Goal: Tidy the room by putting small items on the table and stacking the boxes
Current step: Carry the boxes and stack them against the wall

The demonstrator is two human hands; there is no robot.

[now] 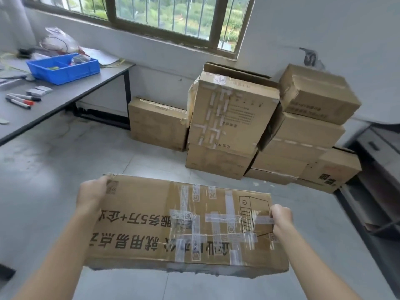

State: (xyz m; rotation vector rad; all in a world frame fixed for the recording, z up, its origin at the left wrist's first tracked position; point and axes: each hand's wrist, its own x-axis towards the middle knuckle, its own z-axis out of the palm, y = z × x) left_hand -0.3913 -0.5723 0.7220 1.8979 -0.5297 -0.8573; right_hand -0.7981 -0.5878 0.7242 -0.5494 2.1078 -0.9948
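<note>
Both arms reach forward low in the frame. The left hand (pixel 92 194) clasps the taped cardboard box (pixel 184 226) at its far left corner, and the right hand (pixel 281 215) grips its right edge.

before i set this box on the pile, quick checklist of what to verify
1. Grip: left hand and right hand hold opposite ends of the carried box: ok.
2. Box sealed: taped over: ok.
3. Floor path to the stacked boxes: bare tiles: ok.
4. Low single box by the table has a flat free top: ok.
5. Right stack leans: not ok.
6. Box weight: cannot tell.
</note>
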